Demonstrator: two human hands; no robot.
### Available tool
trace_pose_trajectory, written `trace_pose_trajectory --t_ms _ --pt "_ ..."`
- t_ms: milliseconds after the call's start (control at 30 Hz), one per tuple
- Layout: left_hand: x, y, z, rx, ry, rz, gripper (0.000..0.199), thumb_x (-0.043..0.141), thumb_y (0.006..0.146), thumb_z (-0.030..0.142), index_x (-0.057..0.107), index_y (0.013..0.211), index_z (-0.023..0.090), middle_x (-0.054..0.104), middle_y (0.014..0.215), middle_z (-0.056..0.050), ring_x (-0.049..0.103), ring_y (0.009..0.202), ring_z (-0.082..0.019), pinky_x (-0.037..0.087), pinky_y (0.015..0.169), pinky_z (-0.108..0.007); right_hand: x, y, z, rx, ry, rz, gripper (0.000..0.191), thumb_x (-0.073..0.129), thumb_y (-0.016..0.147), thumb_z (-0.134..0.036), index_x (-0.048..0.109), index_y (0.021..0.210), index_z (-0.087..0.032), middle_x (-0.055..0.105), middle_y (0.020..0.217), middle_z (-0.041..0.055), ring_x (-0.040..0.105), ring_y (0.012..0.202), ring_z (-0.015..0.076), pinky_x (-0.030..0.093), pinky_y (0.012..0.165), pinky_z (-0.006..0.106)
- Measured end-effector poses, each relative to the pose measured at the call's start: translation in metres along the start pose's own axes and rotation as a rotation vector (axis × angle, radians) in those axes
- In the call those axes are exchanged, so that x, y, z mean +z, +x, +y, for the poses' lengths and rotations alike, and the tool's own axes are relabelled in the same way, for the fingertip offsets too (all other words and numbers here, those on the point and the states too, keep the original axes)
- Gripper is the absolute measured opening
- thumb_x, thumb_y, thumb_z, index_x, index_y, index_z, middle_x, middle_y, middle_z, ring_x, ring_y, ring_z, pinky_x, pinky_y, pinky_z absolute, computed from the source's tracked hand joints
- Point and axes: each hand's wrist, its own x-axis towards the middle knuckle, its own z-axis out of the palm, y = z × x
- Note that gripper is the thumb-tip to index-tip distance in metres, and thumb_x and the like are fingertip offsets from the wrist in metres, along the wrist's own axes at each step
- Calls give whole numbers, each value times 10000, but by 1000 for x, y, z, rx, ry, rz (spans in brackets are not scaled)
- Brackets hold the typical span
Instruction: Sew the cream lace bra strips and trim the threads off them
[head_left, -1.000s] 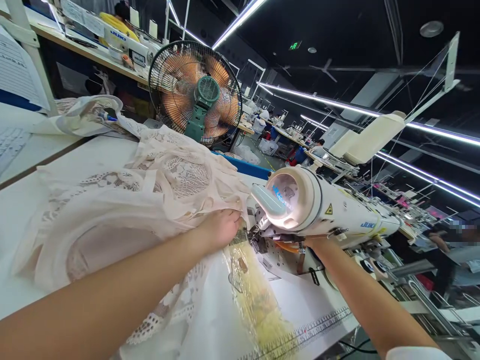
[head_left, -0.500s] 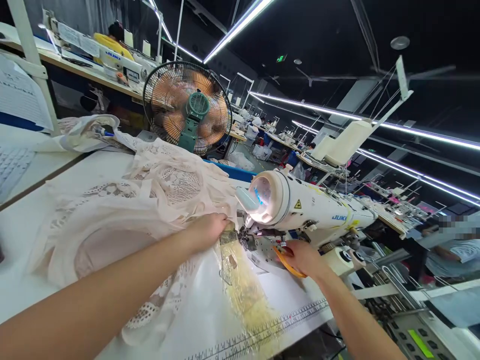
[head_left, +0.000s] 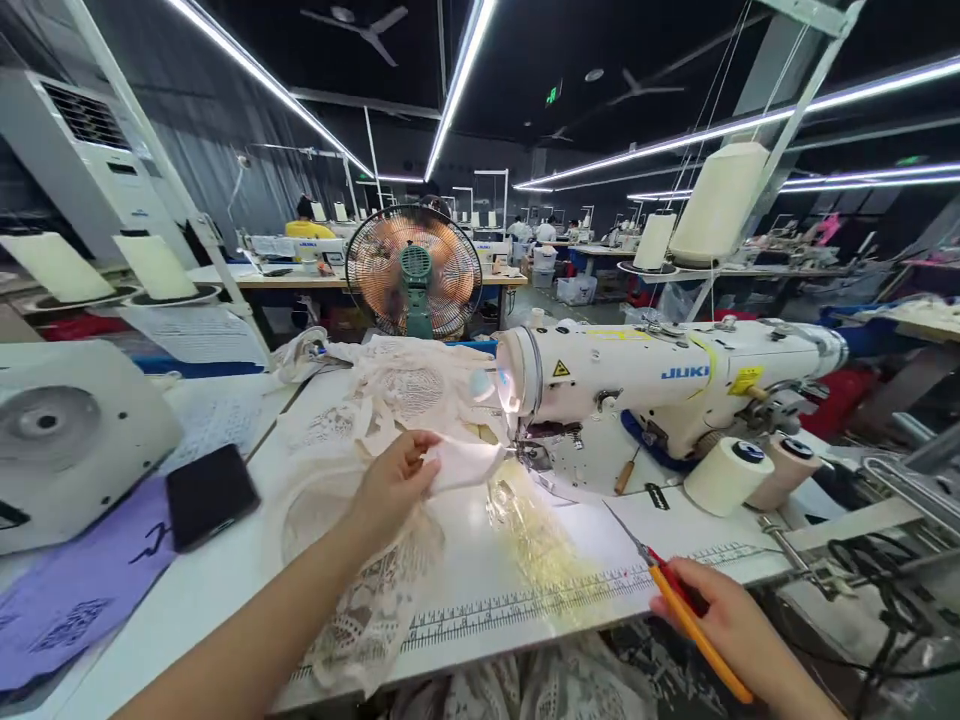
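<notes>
My left hand (head_left: 397, 480) pinches the edge of a pale fabric piece (head_left: 469, 462), stretched toward the needle area of a white sewing machine (head_left: 622, 372). More cream lace garments (head_left: 412, 385) are heaped beyond and under that hand. At the table's front right edge, my right hand (head_left: 720, 620) is closed around scissors (head_left: 694, 630) with orange and red handles. Their slim blades point up and left, toward the machine. Clear yellowish tape (head_left: 544, 540) covers part of the table just in front of the needle area.
Cream thread cones (head_left: 729, 474) and a wooden-handled tool (head_left: 625, 472) stand or lie right of the needle. A printed ruler (head_left: 517, 602) runs along the front edge. Left are a black phone (head_left: 211, 497) and purple paper (head_left: 97, 590). A large fan (head_left: 415, 265) stands behind.
My right hand has drawn the scissors from beside the needle toward the front right edge. My left hand has pulled back leftward with the fabric. The view has levelled out.
</notes>
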Motion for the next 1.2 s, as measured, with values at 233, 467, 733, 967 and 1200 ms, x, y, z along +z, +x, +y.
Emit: trace_pose_trajectory --t_ms 233,467,733,967,1200 --pt "38 -50 10 1 -63 32 202 663 619 340 543 684 191 483 566 58 386 500 -79 291 475 -189 26 18 -46 -63 441 -155 304 656 672 -469 527 788 -220 650 901 72 570 698 210 466 651 342" --pt "61 -46 3 -51 -42 -49 261 702 607 356 513 660 185 468 551 63 362 487 -71 262 463 -189 51 51 -89 -179 628 -162 299 653 677 -408 418 669 -226 623 726 22 584 709 196 456 697 335" --pt "78 -16 -10 -189 -9 -117 488 751 566 427 568 951 190 500 528 79 368 424 -86 256 423 -200 65 65 -68 -119 559 -23 190 602 671 -317 441 661 -216 512 613 -31 473 578 144 378 562 267" --pt "82 8 -16 -285 -17 -202 324 719 605 468 589 562 175 509 527 28 407 473 -97 300 442 -217 69 67 -61 -110 627 -45 151 594 674 -271 455 694 -216 508 656 -23 467 604 141 375 559 259" --pt "78 13 -26 -414 -143 -204 283 678 576 439 620 628 166 480 484 39 433 457 -110 323 442 -224 66 65 -68 -26 644 -14 131 539 629 -259 417 658 -221 524 648 -13 468 590 142 386 538 259"
